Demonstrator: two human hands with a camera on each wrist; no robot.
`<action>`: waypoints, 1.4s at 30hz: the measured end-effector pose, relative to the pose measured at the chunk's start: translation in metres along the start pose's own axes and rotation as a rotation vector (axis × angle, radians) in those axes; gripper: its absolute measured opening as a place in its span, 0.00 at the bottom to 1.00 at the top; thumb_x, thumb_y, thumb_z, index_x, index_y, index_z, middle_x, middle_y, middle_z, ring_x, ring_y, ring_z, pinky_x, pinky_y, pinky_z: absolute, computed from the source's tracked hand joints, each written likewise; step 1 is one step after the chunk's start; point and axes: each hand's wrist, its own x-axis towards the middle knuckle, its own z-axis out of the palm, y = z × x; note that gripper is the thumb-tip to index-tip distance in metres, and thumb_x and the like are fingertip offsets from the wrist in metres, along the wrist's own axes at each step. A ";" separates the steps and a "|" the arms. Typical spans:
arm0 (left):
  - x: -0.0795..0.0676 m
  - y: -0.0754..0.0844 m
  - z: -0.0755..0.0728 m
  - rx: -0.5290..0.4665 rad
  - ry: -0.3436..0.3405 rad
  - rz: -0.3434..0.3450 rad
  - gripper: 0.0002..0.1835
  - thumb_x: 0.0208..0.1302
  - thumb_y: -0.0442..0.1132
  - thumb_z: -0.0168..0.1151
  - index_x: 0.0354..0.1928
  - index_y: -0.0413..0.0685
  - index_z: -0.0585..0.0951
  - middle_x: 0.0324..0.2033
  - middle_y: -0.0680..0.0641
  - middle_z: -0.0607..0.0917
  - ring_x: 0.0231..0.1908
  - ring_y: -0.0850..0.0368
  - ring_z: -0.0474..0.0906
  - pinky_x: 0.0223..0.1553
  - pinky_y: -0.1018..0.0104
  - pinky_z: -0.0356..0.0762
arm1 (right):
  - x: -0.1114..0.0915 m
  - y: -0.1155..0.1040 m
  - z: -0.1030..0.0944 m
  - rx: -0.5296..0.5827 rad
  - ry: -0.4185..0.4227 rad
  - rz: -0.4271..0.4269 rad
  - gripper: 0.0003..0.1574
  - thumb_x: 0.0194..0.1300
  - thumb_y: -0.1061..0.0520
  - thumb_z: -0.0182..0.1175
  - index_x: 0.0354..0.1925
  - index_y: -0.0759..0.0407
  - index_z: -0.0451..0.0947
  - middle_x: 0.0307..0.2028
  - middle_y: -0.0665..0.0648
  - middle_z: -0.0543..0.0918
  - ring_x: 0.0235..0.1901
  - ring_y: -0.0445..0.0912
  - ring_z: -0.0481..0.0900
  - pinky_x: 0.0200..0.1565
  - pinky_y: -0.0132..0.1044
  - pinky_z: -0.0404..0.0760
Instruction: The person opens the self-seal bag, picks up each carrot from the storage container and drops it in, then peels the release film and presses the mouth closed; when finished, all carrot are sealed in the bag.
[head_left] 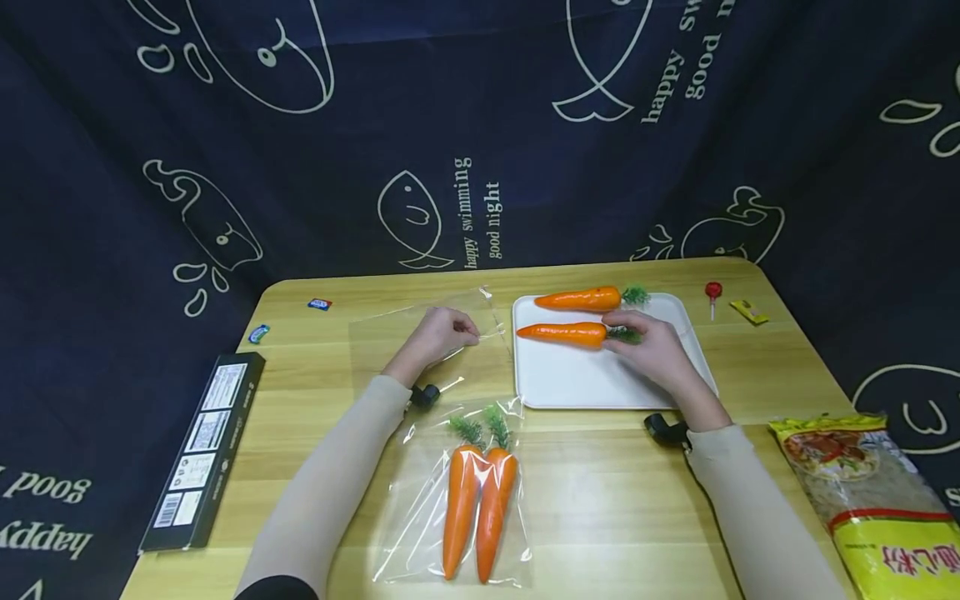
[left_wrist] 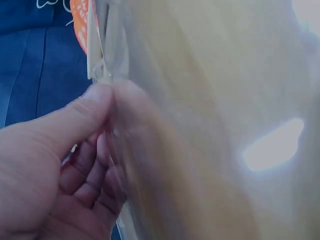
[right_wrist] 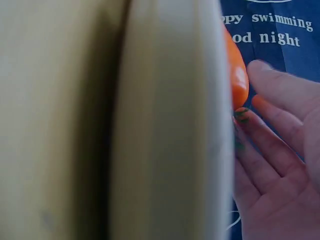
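Note:
My left hand (head_left: 446,332) pinches the edge of a clear plastic bag (head_left: 382,340); thumb and forefinger meet on the film in the left wrist view. My right hand (head_left: 651,346) reaches over a white tray (head_left: 577,387). Its thumb and fingers lie about the thick, leafy end of the nearer carrot (head_left: 562,333), looking fairly straight and spread in the right wrist view. That hand partly covers the green top. A second carrot (head_left: 577,300) lies behind it across the tray's far edge. Closer to me, two carrots (head_left: 461,512) lie inside another clear bag (head_left: 401,550).
A long black box (head_left: 217,442) stands along the left side, with two small wrapped candies (head_left: 319,304) beyond. At the right back are a red lollipop (head_left: 713,290) and a yellow packet (head_left: 749,312). A large food bag (head_left: 870,492) lies front right. Dark curtains surround the table.

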 end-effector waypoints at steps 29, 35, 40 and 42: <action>-0.070 0.027 -0.035 -0.514 0.284 0.099 0.10 0.62 0.45 0.71 0.41 0.48 0.88 0.40 0.51 0.88 0.43 0.56 0.83 0.52 0.68 0.82 | -0.008 -0.075 -0.007 -0.036 0.055 -0.036 0.33 0.56 0.40 0.73 0.57 0.54 0.82 0.53 0.58 0.85 0.53 0.55 0.81 0.54 0.53 0.83; -0.078 0.041 -0.042 -0.536 0.264 0.126 0.08 0.64 0.40 0.69 0.41 0.45 0.88 0.41 0.48 0.87 0.44 0.57 0.82 0.55 0.68 0.81 | 0.021 -0.115 0.019 -0.137 -0.045 -0.223 0.27 0.56 0.49 0.75 0.53 0.54 0.84 0.49 0.55 0.88 0.49 0.51 0.84 0.51 0.49 0.83; -0.084 0.054 -0.044 -0.564 0.254 0.131 0.07 0.64 0.34 0.67 0.41 0.38 0.87 0.39 0.49 0.86 0.41 0.57 0.81 0.48 0.71 0.83 | 0.042 -0.140 0.053 -0.163 -0.199 -0.318 0.23 0.56 0.51 0.75 0.51 0.54 0.85 0.45 0.52 0.89 0.46 0.47 0.85 0.52 0.44 0.83; -0.084 0.055 -0.042 -0.568 0.259 0.130 0.07 0.64 0.34 0.67 0.41 0.37 0.86 0.39 0.48 0.86 0.41 0.58 0.81 0.47 0.72 0.82 | 0.047 -0.148 0.066 -0.178 -0.264 -0.337 0.23 0.56 0.50 0.75 0.50 0.54 0.85 0.44 0.52 0.89 0.45 0.46 0.85 0.51 0.42 0.83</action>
